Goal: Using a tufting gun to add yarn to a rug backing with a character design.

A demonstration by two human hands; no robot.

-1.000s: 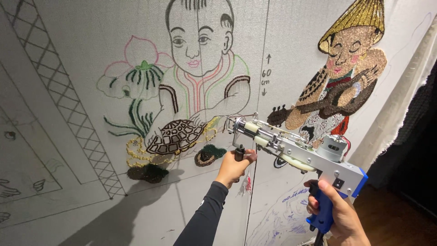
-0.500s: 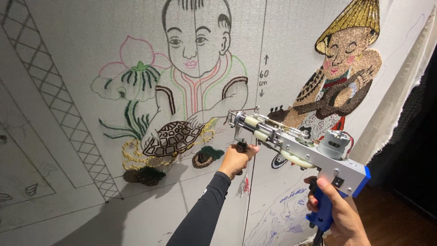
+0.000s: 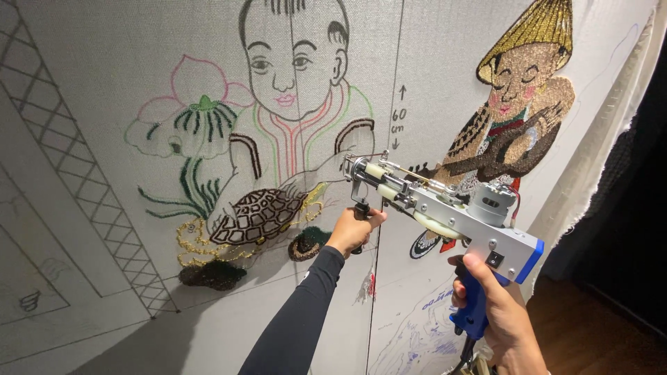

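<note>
Against the cloth (image 3: 104,62), tufting gun (image 3: 445,208), both hands gripping

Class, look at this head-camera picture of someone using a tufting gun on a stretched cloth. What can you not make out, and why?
- Tufting gun: needle tip, too small to tell whether it touches the cloth.
- Front grip: wrapped by the left hand.
- Right hand: cut off by the bottom edge; it covers most of the blue handle.
- Cord below the handle: cut off at the bottom edge.
- Room at right: too dark.

Bare cloth (image 3: 83,42) lies open leftward; tufting gun (image 3: 445,208) blocks the right
</note>
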